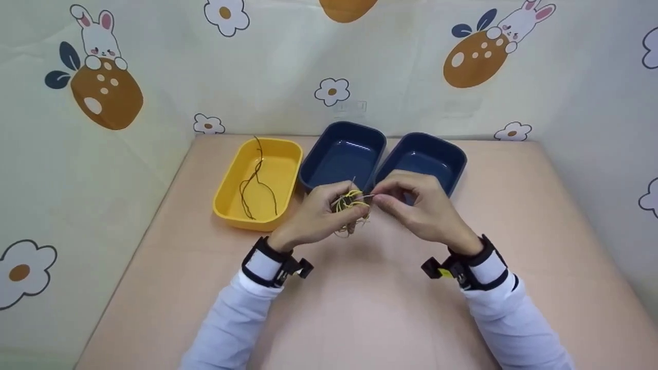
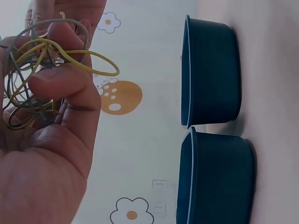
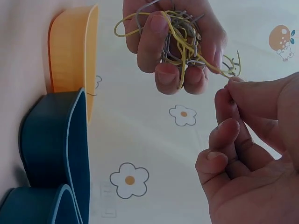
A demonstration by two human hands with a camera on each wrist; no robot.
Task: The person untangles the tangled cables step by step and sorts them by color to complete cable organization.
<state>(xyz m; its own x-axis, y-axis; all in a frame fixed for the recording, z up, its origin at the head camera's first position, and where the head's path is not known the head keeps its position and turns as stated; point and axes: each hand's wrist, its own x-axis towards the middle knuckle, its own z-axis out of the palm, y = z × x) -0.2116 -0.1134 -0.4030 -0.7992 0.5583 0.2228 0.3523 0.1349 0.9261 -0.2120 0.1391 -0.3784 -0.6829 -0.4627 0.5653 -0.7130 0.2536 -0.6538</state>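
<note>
My left hand [image 1: 318,216] grips a tangle of thin yellow and grey wires [image 3: 186,44] between its thumb and curled fingers, above the table. Yellow loops stick out past the fingers in the left wrist view, one yellow wire [image 2: 96,69] reaching furthest. Close beside it, my right hand [image 1: 426,213] pinches a wire end between thumb and forefinger, drawn out from the tangle's right side. The other right fingers [image 3: 224,133] are loosely bent. Both hands are in front of the two dark blue bins.
A yellow bin [image 1: 220,205] stands at left with several dark wires [image 1: 256,177] inside. To its right are a dark blue bin [image 1: 343,154] and another blue bin [image 1: 429,160], side by side near the patterned back wall [image 1: 277,67]. The pinkish table [image 1: 370,318] extends toward me.
</note>
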